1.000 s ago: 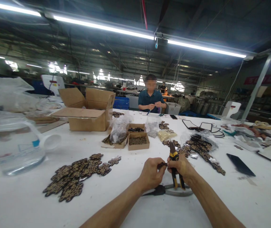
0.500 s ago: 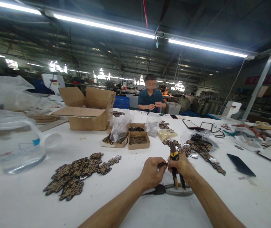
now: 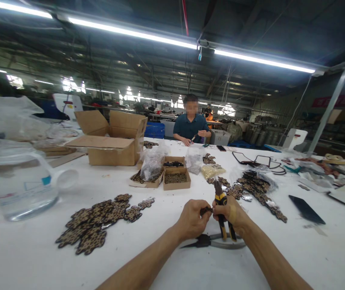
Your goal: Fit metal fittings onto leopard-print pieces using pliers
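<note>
My left hand [image 3: 193,219] is closed on a small leopard-print piece [image 3: 205,210] at the centre. Against its edge, the fingertips of my right hand [image 3: 231,213] are pinched together. Yellow-and-black pliers [image 3: 220,197] stand upright in my right hand, jaws up, handles below the palm. Under them lies a second pair of pliers [image 3: 204,241] with grey handles, on the white table [image 3: 148,266]. To the left is a pile of leopard-print pieces [image 3: 100,219]; another pile [image 3: 258,189] lies to the right. Whether the right fingertips hold something small is hidden.
Small boxes of metal parts [image 3: 176,186] and a cardboard box [image 3: 112,155] stand beyond my hands. A water jug [image 3: 21,185] is at the left, a dark phone [image 3: 306,209] at the right. A person [image 3: 192,125] sits across the table.
The pliers in my right hand have tilted slightly left at the jaws. Across the table, the person's hands have moved apart, one down to the tabletop.
</note>
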Demonstrator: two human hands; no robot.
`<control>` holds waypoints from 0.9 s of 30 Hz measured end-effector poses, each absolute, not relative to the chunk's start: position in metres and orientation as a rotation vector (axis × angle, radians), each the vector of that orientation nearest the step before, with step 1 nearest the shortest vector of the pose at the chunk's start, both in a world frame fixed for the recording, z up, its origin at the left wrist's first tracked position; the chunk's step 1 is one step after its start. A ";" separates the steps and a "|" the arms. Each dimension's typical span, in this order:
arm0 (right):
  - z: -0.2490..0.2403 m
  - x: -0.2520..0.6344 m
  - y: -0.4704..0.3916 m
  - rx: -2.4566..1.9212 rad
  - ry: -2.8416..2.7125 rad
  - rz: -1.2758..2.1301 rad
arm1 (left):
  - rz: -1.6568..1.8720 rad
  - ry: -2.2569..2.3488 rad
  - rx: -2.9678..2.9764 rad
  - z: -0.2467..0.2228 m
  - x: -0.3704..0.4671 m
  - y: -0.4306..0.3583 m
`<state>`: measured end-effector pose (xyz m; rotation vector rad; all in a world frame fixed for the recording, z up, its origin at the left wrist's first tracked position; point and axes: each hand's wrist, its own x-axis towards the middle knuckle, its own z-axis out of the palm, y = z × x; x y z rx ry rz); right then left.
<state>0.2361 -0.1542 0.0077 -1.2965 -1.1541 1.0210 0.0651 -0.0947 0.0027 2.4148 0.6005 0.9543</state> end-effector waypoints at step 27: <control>0.011 0.237 -0.156 -1.331 -1.173 1.016 | 1.041 0.560 2.354 0.002 0.067 -0.100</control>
